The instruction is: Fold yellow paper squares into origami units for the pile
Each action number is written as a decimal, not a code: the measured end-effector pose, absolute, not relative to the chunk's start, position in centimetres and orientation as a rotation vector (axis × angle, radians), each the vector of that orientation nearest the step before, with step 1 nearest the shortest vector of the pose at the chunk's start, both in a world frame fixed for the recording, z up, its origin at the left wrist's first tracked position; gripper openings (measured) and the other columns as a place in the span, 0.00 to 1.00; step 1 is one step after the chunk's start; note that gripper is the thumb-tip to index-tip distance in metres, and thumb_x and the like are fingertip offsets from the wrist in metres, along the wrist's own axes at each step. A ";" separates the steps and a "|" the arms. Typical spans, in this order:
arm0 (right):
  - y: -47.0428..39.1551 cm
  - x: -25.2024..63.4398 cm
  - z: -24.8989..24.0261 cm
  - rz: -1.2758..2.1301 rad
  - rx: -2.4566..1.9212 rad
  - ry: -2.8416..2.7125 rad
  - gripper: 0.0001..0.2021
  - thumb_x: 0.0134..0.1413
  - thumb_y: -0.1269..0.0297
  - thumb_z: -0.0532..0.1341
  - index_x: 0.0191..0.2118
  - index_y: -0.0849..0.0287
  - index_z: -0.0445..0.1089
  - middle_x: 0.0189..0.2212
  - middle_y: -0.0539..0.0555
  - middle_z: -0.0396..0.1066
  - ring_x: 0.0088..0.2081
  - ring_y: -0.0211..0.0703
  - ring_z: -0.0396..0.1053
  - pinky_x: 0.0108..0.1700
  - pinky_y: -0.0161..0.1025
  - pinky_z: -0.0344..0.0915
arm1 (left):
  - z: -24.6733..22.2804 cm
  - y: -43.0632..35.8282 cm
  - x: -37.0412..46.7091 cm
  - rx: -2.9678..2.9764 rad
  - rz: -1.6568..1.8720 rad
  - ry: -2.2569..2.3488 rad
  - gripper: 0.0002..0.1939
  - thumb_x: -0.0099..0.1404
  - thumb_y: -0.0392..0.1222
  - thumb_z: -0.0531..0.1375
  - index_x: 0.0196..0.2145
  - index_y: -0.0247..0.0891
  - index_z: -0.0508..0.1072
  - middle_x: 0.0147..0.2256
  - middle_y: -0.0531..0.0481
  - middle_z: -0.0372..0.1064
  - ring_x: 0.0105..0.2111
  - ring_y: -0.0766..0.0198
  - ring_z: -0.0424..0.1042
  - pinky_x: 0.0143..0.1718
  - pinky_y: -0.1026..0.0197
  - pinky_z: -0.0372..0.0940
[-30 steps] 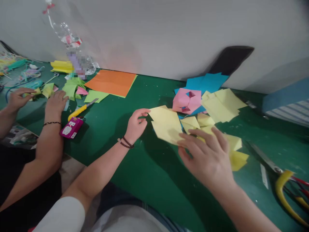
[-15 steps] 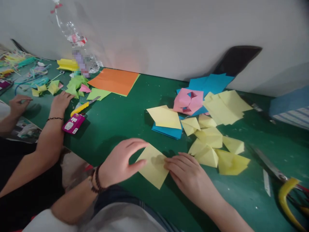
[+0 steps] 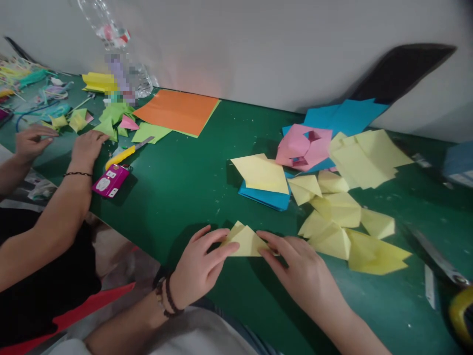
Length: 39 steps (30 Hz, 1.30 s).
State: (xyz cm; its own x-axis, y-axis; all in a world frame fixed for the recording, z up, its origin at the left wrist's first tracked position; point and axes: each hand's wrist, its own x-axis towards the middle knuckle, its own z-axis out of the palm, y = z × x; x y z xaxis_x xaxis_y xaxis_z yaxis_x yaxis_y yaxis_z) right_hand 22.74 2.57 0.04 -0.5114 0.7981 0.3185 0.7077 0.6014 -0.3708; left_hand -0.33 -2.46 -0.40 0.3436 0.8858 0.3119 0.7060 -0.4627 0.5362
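A yellow paper sheet (image 3: 245, 241), folded into a triangle with its point facing away from me, is between my two hands just above the green table. My left hand (image 3: 203, 256), with beaded bracelets at the wrist, pinches its left corner between thumb and fingers. The right corner is pinched by my right hand (image 3: 295, 259). Several folded yellow paper pieces (image 3: 334, 209) lie just beyond my right hand. Past the sheet, a flat yellow sheet (image 3: 262, 172) rests on folded blue paper (image 3: 264, 195), beside a pink folded paper shape (image 3: 305, 148).
Scissors with yellow handles (image 3: 461, 310) lie at the right edge. Stacked yellow sheets (image 3: 369, 158) and blue sheets (image 3: 343, 116) sit by the wall. On the left are a co-worker's hands (image 3: 86, 150), a yellow cutter (image 3: 123, 155), a purple box (image 3: 111, 181) and orange paper (image 3: 177, 111).
The yellow sheet was flat and diamond-shaped; now it is folded into a triangle. My left hand has closed on its left corner. The view has shifted slightly.
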 end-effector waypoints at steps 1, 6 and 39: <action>2.6 22.7 -0.1 0.264 -1.188 -2.374 0.13 0.65 0.63 0.53 0.47 0.60 0.71 0.26 0.53 0.72 0.28 0.41 0.70 0.32 0.38 0.66 | -0.4 -2.5 -0.3 2.315 0.805 1.417 0.21 0.67 0.28 0.50 0.53 0.44 0.67 0.55 0.43 0.66 0.55 0.61 0.67 0.60 0.48 0.60; 3.1 22.3 -0.4 0.267 -1.111 -2.396 0.13 0.65 0.66 0.53 0.48 0.60 0.71 0.29 0.54 0.73 0.31 0.41 0.70 0.37 0.39 0.67 | -0.6 -2.4 -0.3 2.348 0.654 1.384 0.19 0.64 0.28 0.52 0.48 0.43 0.71 0.59 0.46 0.63 0.52 0.58 0.67 0.60 0.45 0.60; 3.1 21.6 -0.2 0.088 -1.153 -2.482 0.12 0.64 0.71 0.53 0.45 0.60 0.74 0.26 0.53 0.70 0.30 0.41 0.67 0.37 0.40 0.62 | -0.2 -2.1 0.0 2.279 0.593 1.418 0.18 0.64 0.28 0.52 0.49 0.40 0.72 0.55 0.50 0.68 0.52 0.56 0.65 0.61 0.46 0.60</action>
